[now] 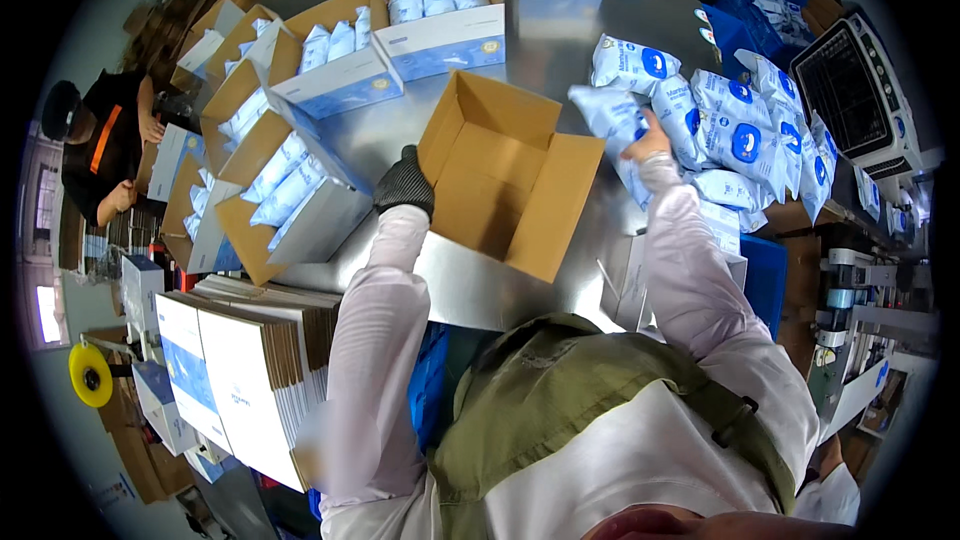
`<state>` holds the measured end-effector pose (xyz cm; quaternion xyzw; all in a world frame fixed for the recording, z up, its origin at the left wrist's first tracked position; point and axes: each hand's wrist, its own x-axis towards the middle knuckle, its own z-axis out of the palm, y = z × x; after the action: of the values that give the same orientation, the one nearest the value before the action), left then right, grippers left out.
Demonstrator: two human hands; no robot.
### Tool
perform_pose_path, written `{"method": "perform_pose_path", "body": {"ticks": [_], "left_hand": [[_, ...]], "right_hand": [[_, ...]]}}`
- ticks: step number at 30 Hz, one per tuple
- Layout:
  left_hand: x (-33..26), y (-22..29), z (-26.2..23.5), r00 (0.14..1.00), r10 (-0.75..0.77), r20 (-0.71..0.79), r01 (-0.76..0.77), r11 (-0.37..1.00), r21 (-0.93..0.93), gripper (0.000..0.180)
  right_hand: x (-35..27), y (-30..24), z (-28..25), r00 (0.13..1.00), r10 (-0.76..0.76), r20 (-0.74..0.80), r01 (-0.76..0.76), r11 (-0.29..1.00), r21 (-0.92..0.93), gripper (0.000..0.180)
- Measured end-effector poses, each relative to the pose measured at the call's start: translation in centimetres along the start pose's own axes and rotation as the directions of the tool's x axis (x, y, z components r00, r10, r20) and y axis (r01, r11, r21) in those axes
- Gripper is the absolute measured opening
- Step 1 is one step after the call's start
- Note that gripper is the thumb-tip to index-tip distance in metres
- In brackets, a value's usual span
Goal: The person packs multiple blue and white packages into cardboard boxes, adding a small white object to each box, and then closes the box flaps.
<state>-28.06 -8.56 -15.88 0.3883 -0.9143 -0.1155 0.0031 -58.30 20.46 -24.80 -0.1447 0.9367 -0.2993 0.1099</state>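
Observation:
An empty open cardboard box [505, 175] lies on the steel table [560, 50] in front of me. My left hand [404, 183], in a dark glove, rests on the box's left edge. My right hand [648, 143] grips a white and blue pouch [610, 120] just right of the box. A heap of the same pouches [735, 130] lies on the table to the right.
Several open boxes filled with pouches [340, 60] line the left and far side of the table. A stack of flat cartons [250, 350] stands at lower left. A grey machine [860, 90] sits at the right. Another person [105, 145] works at far left.

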Motion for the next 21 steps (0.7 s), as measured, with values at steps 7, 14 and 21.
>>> {"method": "perform_pose_path", "body": {"ticks": [7, 14, 21], "left_hand": [[-0.4, -0.2, 0.1, 0.998, -0.001, 0.067, 0.000, 1.000, 0.011, 0.024], [0.7, -0.7, 0.1, 0.990, 0.090, -0.106, -0.110, 0.973, -0.203, 0.024], [3.7, -6.7, -0.9, 0.992, 0.059, -0.115, -0.068, 0.995, -0.077, 0.022]], "right_hand": [[-11.0, -11.4, -8.8, 0.877, -0.460, -0.140, 0.242, 0.171, 0.955, 0.068], [-13.2, -14.3, 10.1, 0.612, -0.272, 0.742, 0.058, 0.952, 0.301, 0.079], [-12.6, -13.1, 5.5, 0.572, -0.798, 0.188, 0.725, 0.600, 0.338, 0.058]]}}
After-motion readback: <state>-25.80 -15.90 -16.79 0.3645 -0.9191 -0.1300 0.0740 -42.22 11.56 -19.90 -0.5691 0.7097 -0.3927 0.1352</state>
